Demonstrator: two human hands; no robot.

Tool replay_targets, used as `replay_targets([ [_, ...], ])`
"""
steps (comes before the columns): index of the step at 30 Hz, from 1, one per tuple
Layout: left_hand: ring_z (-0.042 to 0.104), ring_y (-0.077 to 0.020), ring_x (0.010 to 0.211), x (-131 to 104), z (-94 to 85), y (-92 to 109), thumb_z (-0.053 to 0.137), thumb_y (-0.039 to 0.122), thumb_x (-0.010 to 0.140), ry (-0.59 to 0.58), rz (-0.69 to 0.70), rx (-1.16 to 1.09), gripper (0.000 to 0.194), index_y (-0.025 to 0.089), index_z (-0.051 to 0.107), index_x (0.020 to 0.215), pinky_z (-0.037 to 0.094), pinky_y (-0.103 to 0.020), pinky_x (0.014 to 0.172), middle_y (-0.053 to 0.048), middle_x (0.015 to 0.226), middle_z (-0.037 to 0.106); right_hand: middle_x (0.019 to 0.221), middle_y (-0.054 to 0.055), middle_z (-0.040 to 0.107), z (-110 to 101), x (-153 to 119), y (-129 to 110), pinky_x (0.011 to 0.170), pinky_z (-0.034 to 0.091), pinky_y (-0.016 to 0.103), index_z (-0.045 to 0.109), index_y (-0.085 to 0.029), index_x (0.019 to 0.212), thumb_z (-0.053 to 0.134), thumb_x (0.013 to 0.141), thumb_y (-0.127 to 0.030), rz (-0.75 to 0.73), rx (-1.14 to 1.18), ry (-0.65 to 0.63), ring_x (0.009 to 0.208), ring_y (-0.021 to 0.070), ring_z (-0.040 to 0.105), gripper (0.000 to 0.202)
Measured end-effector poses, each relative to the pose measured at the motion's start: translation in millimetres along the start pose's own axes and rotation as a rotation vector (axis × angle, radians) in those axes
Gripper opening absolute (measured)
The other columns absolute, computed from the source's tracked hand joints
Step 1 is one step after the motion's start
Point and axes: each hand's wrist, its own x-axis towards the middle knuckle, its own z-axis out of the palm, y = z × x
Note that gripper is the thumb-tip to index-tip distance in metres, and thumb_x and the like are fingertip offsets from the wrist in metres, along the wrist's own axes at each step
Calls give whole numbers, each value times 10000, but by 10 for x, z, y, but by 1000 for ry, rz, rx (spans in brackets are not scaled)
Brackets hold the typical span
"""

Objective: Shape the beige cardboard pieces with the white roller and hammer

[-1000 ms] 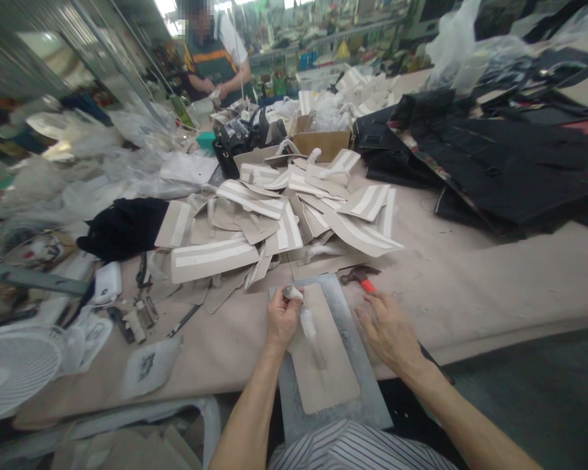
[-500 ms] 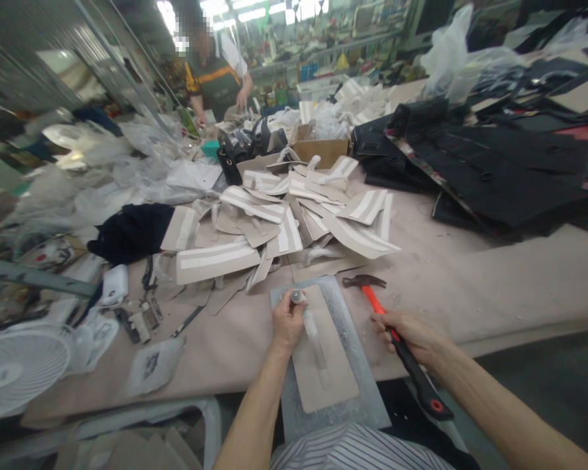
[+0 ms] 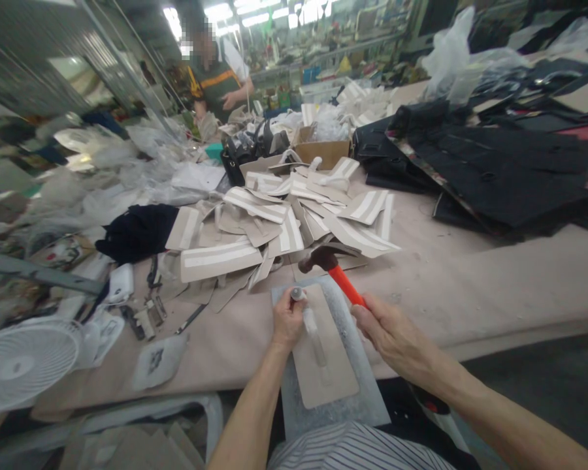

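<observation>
Beige panels [image 3: 262, 232] heaped beyond grey slab [image 3: 370, 395], cardboard box [image 3: 328, 155] behind; left hand [image 3: 288, 318] clamped on cylinder [image 3: 298, 294], right hand [image 3: 385, 324] on hammer [image 3: 347, 284].

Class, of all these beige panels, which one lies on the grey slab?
The panel beside the left hand: it alone lies on the grey slab, while the heaped panels lie beyond it on the table.

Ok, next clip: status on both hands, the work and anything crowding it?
Left hand holding round-topped tool at beige panel. Right hand gripping red-handled hammer. Beige panel lying on grey slab; pile of striped panels just beyond.
</observation>
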Motion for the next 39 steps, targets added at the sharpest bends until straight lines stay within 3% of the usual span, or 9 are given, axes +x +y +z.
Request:
replay_targets([
  [6,682,-199,856,-21,6,-40,595,235,851,-38,90,37,173,219,691,995,513,-299,798,-31,910,746,582,-10,504,121,42,48,486,265,271,472,-212,812,285,1042,-333,-424,-463,222,484,124,431,320],
  [9,657,-194,767,0,3,-59,604,230,826,-37,73,48,148,213,689,945,497,-288,732,-18,818,722,594,19,548,203,121,217,493,212,296,511,-198,825,321,1013,-258,-365,-698,59,469,130,415,274],
  [12,643,-196,747,12,-2,-39,614,243,819,-49,50,29,119,213,688,907,483,-288,722,-14,786,706,588,26,563,76,194,116,503,175,314,516,-211,842,397,962,-255,-201,-711,-107,454,130,375,175],
  [18,647,-206,818,21,-17,36,603,238,812,-66,17,-21,138,219,688,919,480,-299,783,-24,846,713,642,66,552,-153,152,-355,576,368,344,495,-262,840,257,985,-520,-217,-384,430,568,201,497,380],
  [20,634,-201,785,25,-12,35,610,238,797,-64,9,-16,134,218,687,905,476,-294,764,-19,816,701,662,86,576,-18,136,-210,583,379,351,499,-259,827,276,968,-485,-216,-384,334,579,210,518,347],
  [23,599,-184,703,27,1,20,609,228,786,-59,6,-10,128,213,686,887,460,-281,705,-5,748,670,637,80,593,191,158,155,530,295,325,502,-241,800,378,941,-376,-93,-507,-56,512,184,479,231],
  [25,600,-182,702,30,5,13,603,223,792,-65,18,-21,152,210,691,915,457,-280,698,-5,754,672,628,66,597,224,186,345,518,233,317,521,-227,851,411,954,-345,-15,-589,-155,496,174,471,192],
  [35,665,-213,855,44,-4,14,627,217,793,-68,-3,-59,144,207,694,920,493,-315,813,-32,875,726,840,142,672,-2,221,1170,610,385,328,586,-147,1010,344,1015,-305,211,-798,-79,693,243,609,289],
  [39,671,-212,861,27,-14,8,650,233,791,-46,-3,-45,162,210,703,942,499,-319,827,-30,879,734,1352,231,537,247,194,981,859,466,421,514,-110,1338,382,904,-91,-240,-861,62,1117,308,568,455],
])
